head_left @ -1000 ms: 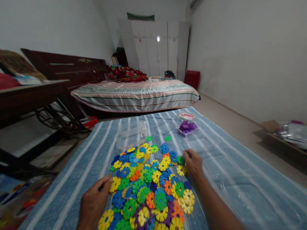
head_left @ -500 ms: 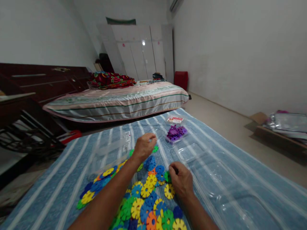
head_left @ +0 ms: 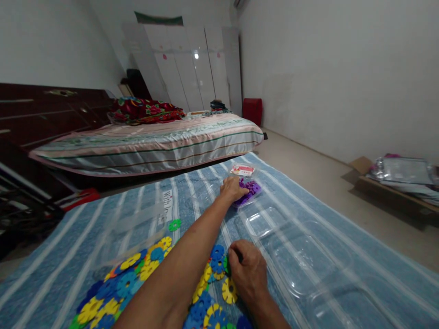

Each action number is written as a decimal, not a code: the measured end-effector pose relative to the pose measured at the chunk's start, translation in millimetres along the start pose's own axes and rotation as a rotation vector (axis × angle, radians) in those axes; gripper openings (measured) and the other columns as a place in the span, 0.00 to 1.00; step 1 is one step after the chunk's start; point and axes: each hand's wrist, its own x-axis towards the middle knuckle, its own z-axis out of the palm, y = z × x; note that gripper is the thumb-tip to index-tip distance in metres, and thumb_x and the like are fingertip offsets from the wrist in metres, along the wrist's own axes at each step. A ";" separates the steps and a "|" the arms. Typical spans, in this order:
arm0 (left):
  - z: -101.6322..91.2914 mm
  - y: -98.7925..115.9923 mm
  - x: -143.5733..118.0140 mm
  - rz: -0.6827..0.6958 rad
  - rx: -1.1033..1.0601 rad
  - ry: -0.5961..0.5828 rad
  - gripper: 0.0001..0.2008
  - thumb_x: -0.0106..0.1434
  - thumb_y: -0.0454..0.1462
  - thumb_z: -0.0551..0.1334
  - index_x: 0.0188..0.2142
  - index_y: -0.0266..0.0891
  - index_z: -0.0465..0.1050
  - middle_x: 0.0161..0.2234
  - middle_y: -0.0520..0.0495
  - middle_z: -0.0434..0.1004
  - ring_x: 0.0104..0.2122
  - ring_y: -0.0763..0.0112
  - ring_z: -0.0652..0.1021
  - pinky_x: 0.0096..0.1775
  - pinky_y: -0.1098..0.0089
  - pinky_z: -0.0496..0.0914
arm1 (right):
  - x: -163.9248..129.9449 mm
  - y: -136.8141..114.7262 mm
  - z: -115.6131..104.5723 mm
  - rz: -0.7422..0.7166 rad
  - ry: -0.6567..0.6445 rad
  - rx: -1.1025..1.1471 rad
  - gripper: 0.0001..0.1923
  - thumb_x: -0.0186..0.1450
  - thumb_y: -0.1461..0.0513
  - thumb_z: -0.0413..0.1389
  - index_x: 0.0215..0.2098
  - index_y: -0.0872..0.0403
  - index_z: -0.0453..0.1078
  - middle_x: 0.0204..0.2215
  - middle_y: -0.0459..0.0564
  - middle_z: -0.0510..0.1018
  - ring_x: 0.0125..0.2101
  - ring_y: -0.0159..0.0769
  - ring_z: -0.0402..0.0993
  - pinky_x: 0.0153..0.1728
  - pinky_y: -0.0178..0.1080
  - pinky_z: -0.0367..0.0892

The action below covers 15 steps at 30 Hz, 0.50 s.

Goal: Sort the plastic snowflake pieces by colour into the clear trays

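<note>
While beyond striped cloth (head_left: 44,278) a bed (head_left: 164,141), left grip (head_left: 232,188) and right grip (head_left: 249,268) half-curled, any hold unclear.

Ahead of you, a striped-covered bed (head_left: 164,141) stretches before a pale wardrobe (head_left: 181,77), its door catching a bright glint (head_left: 196,56). On your right, a white wall (head_left: 325,82) meets beige floor (head_left: 298,164).

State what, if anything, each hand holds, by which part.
Left hand is at the left side of the tub of purple pieces, grip unclear; right hand curled, any hold hidden.
</note>
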 end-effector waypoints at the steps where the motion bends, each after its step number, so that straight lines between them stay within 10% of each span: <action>1: -0.1 -1.8 -0.2 -0.003 -0.008 -0.009 0.26 0.52 0.44 0.69 0.49 0.36 0.75 0.49 0.37 0.77 0.50 0.54 0.75 0.48 0.64 0.69 | 0.1 -0.4 -0.3 0.001 -0.002 -0.002 0.10 0.63 0.65 0.50 0.26 0.51 0.71 0.26 0.45 0.76 0.30 0.34 0.71 0.34 0.35 0.57; 8: -11.0 -17.0 -2.8 -0.004 -0.081 -0.075 0.15 0.52 0.36 0.67 0.41 0.38 0.80 0.32 0.50 0.81 0.33 0.66 0.79 0.34 0.73 0.71 | -0.4 -0.4 -0.4 0.009 -0.025 -0.009 0.10 0.63 0.65 0.50 0.27 0.51 0.71 0.26 0.44 0.76 0.30 0.34 0.71 0.34 0.35 0.56; 15: -4.6 -17.4 -4.1 -0.029 -0.054 0.008 0.10 0.56 0.30 0.60 0.31 0.39 0.81 0.32 0.48 0.82 0.38 0.65 0.79 0.40 0.72 0.71 | -0.2 0.6 0.1 -0.006 -0.017 -0.004 0.10 0.63 0.65 0.51 0.27 0.51 0.71 0.27 0.45 0.77 0.30 0.34 0.71 0.33 0.35 0.57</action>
